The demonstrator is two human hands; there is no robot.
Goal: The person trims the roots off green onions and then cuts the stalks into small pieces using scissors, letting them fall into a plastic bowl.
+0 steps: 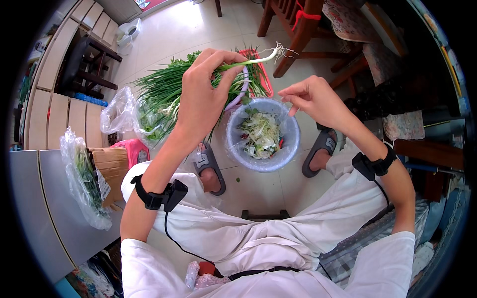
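Note:
My left hand pinches a spring onion by its green part. The white stem and stringy roots point right, above the floor. My right hand hovers by the right rim of a pale blue bin, its thumb and fingertips close together; whether they hold something thin cannot be told. The bin is lined with clear plastic and contains pale vegetable trimmings and some green leaves. Behind my left hand lies a big heap of spring onions, partly hidden by that hand.
Past the bin are a lilac curved rim and a red plastic basket with thin green stalks. Clear plastic bags lie left, near a cardboard box and bagged greens. A wooden chair stands at the far right.

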